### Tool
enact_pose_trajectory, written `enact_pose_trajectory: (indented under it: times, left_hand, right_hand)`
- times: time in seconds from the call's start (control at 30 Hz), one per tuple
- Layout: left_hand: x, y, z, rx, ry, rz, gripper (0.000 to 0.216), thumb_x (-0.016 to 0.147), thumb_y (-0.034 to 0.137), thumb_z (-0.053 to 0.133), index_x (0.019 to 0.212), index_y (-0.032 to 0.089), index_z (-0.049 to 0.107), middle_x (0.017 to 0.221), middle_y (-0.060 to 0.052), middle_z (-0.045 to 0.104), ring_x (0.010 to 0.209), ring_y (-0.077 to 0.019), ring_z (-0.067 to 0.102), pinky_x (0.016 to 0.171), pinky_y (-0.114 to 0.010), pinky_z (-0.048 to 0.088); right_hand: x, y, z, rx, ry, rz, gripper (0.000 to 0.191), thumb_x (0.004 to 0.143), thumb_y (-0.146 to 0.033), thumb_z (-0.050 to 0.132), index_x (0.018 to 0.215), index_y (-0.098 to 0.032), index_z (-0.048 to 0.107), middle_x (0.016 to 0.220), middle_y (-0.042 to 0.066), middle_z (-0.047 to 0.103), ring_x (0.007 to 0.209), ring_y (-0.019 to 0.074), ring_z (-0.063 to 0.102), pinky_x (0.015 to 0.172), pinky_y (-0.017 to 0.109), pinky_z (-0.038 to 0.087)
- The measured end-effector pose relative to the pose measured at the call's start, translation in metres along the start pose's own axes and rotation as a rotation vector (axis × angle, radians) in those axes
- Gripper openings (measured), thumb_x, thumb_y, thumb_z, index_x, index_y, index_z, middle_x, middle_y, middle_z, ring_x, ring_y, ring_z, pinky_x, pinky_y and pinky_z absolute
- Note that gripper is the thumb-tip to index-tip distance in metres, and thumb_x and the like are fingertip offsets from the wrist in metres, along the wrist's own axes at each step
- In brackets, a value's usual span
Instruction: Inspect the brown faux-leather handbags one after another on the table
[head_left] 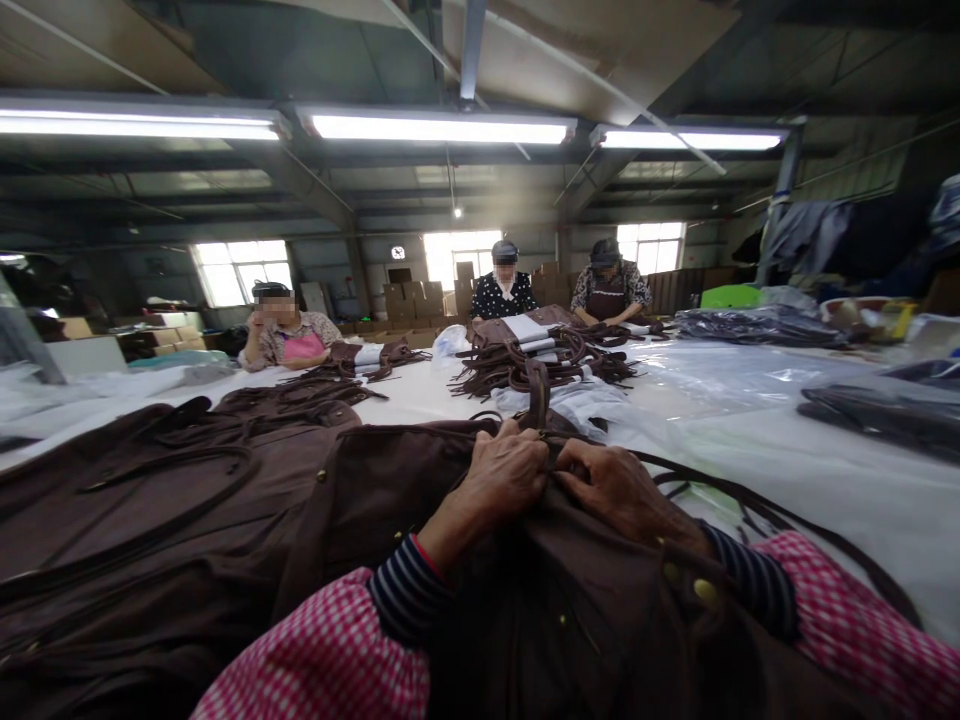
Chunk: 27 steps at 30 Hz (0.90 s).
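A dark brown fabric bag with straps and small brass studs lies in front of me on the white table. My left hand is closed in a fist on the bag's upper edge, at the base of a brown strap that stands up behind my fingers. My right hand pinches the same edge right beside it, knuckles nearly touching the left. Both arms wear striped cuffs under pink checked sleeves.
More brown bags are piled at my left. Across the table sit three people, with heaps of brown bags and straps before them. Clear plastic sheets and dark bundles lie at the right. Cardboard boxes stand behind.
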<state>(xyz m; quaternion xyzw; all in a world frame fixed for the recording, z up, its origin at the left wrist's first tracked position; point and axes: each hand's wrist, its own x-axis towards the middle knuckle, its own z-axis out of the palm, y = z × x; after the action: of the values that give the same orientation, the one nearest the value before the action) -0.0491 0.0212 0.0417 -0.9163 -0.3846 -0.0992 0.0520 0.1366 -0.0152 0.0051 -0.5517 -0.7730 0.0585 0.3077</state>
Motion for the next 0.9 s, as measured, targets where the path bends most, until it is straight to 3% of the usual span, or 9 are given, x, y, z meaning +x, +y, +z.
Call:
enact_pose_trajectory:
  times: [0.23, 0.37, 0.6, 0.73, 0.9]
  left_hand:
    - [-0.002, -0.006, 0.002, -0.156, 0.042, 0.003, 0.008, 0.085, 0.027, 0.056, 0.086, 0.023, 0.062, 0.103, -0.001, 0.065, 0.11, -0.0239, 0.052, 0.085, -0.04, 0.04]
    - [-0.007, -0.006, -0.004, -0.302, 0.053, 0.0, 0.007, 0.084, 0.027, 0.059, 0.084, 0.023, 0.065, 0.11, 0.001, 0.066, 0.113, -0.0234, 0.051, 0.09, -0.041, 0.038]
    - [-0.008, -0.002, -0.005, -0.514, 0.179, -0.011, 0.005, 0.082, 0.022, 0.067, 0.078, 0.023, 0.069, 0.114, 0.004, 0.069, 0.115, -0.0218, 0.052, 0.097, -0.04, 0.038]
    - [-0.007, 0.002, -0.002, -0.56, 0.265, -0.007, 0.005, 0.082, 0.021, 0.069, 0.078, 0.022, 0.069, 0.109, 0.003, 0.071, 0.111, -0.0205, 0.054, 0.098, -0.038, 0.04]
    - [-0.007, 0.003, -0.004, -0.525, 0.241, 0.013, 0.015, 0.092, 0.033, 0.064, 0.082, 0.022, 0.067, 0.111, 0.001, 0.07, 0.111, -0.0209, 0.054, 0.099, -0.038, 0.04]
  right_hand:
    - [-0.003, 0.001, -0.001, 0.109, 0.021, 0.033, 0.016, 0.087, -0.03, 0.06, 0.101, -0.023, 0.064, 0.067, -0.004, 0.064, 0.06, 0.0155, 0.06, 0.057, 0.027, 0.036]
    - [-0.005, 0.0, -0.001, 0.123, 0.009, -0.011, 0.021, 0.088, -0.027, 0.057, 0.105, -0.024, 0.068, 0.065, -0.004, 0.062, 0.059, 0.0147, 0.057, 0.056, 0.026, 0.035]
    - [0.0, 0.001, 0.008, 0.121, 0.076, -0.051, 0.03, 0.089, -0.028, 0.053, 0.113, -0.025, 0.07, 0.065, -0.003, 0.059, 0.058, 0.0161, 0.056, 0.057, 0.026, 0.039]
    - [0.002, 0.003, 0.01, 0.122, 0.075, -0.084, 0.02, 0.088, -0.026, 0.051, 0.093, -0.023, 0.07, 0.071, -0.001, 0.065, 0.066, 0.0178, 0.06, 0.063, 0.027, 0.042]
    - [0.001, 0.005, 0.01, 0.127, 0.119, -0.08, 0.017, 0.089, -0.026, 0.051, 0.081, -0.021, 0.066, 0.071, 0.0, 0.066, 0.067, 0.0186, 0.061, 0.063, 0.029, 0.042]
